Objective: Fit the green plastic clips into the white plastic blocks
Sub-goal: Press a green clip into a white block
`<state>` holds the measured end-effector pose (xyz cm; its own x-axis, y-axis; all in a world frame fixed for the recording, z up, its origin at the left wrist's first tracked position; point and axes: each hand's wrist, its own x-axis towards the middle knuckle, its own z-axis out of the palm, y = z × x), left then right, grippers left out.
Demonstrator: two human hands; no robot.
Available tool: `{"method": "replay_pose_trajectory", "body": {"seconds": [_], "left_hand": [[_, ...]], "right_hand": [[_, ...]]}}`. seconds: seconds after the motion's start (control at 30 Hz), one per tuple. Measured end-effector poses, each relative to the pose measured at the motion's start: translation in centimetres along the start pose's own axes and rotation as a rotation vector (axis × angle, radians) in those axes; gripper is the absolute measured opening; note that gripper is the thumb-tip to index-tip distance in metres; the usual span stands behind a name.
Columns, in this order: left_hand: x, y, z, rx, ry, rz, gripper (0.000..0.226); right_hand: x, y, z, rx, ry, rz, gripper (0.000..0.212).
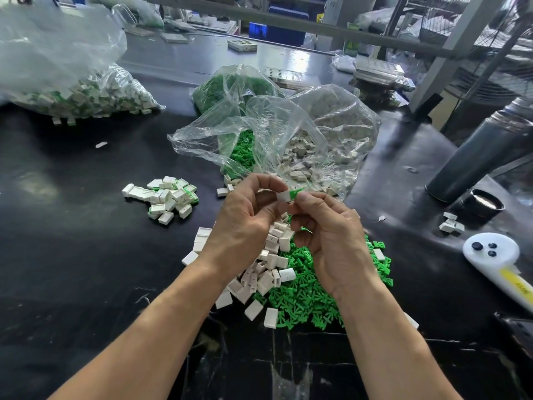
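Note:
My left hand (245, 217) pinches a small white block (283, 196) above the table. My right hand (331, 235) pinches a green clip (297, 193) whose end sits at the block's opening. Below the hands lies a heap of loose white blocks (265, 272) beside a heap of green clips (305, 295). A pile of blocks with green clips in them (167, 199) sits to the left.
Clear bags of green clips (236, 88) and white blocks (323, 145) lie behind my hands; a big bag of blocks (86, 93) is at far left. A dark flask (478, 157), its cap (483, 206) and a white tool (496, 258) stand right on the black table (72, 255).

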<state>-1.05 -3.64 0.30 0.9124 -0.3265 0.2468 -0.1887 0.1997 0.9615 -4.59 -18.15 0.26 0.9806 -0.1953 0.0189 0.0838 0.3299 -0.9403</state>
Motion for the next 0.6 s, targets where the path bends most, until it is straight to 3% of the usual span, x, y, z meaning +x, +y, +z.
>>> {"method": "replay_pose_trajectory", "body": {"seconds": [0.4,0.6], "left_hand": [[-0.34,-0.55,0.34,0.24,0.076,0.146,0.022],[-0.47,-0.83,0.13,0.322,0.129,0.184,0.034]], "right_hand": [[-0.33,0.37,0.38,-0.103,0.074,-0.08,0.01],[-0.47,0.28,0.0,-0.269,0.052,-0.151,0.016]]}}
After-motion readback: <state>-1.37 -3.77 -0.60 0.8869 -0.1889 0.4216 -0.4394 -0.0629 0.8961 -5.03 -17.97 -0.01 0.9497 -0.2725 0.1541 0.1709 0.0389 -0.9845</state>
